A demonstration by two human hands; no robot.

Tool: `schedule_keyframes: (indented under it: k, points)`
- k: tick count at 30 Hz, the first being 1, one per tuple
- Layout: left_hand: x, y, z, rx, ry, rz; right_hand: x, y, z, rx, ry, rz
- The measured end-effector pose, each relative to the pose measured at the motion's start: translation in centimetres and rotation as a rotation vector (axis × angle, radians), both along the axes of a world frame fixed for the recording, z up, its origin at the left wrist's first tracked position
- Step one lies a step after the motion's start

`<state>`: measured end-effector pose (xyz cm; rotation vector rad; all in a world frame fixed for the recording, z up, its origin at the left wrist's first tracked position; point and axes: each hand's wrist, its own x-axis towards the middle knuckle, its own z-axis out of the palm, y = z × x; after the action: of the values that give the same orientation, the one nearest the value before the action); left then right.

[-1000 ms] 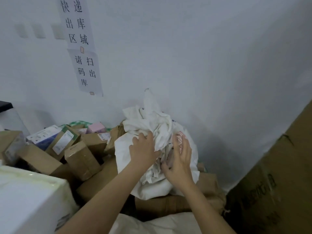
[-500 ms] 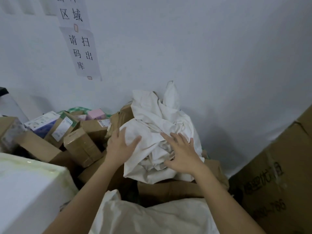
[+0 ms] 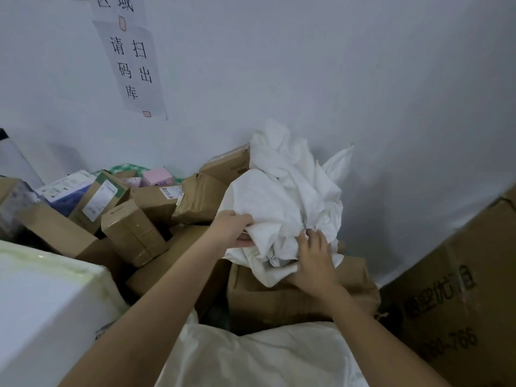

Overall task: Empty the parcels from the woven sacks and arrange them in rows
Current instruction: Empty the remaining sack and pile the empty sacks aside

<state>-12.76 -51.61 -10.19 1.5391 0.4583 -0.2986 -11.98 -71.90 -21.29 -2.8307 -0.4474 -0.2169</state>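
Both hands, left hand [image 3: 233,229] and right hand [image 3: 314,259], grip the crumpled sack [image 3: 282,205], its bulk rising above their curled fingers.

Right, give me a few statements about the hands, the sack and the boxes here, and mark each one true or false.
1. Both hands grip the crumpled white sack. True: left hand, right hand.
2. The sack lies flat on the floor. False: it is bunched up on top of brown boxes.
3. A paper sign hangs on the wall. True.
4. The parcels at left stand in neat rows. False: they lie in a jumbled pile.
5. The pink box is in the right hand. False: it sits in the pile by the wall.
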Motion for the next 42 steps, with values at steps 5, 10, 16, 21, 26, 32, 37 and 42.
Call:
schedule_keyframes:
  k: [5, 10, 16, 21, 26, 32, 37, 42]
  points:
    - [0.6, -1.0, 1.6, 0.031, -0.048, -0.013, 1.6, -0.6, 0.7, 0.223, -0.178, -0.03]
    - [1.3, -1.2, 1.8, 0.104, -0.181, -0.05, 2.9, -1.9, 1.7, 0.467, -0.144, -0.059]
    - [2.4, -1.0, 1.3, 0.352, -0.394, -0.18, 5.2, -4.1, 6.5, 0.803, -0.119, -0.23]
    - [3.5, -2.2, 2.0, 0.44, -0.461, -0.306, 7.1, -6.9, 9.6, 0.957, -0.005, -0.36]
    - [5.6, -4.2, 2.4, 0.359, -0.528, -0.288, 8.0, -7.8, 11.3, 0.948, 0.023, -0.355]
    - [7.8, -6.4, 1.4, 0.573, -0.554, -0.086, 8.1, -9.3, 11.0, 0.943, 0.106, -0.359]
    - [9.1, -6.6, 0.1, 0.691, -0.667, -0.076, 8.4, -10.0, 10.5, 0.951, 0.228, -0.429]
    - [10.6, -7.0, 0.1, 0.598, -0.697, -0.215, 9.6, -10.5, 10.3, 0.977, 0.322, -0.55]
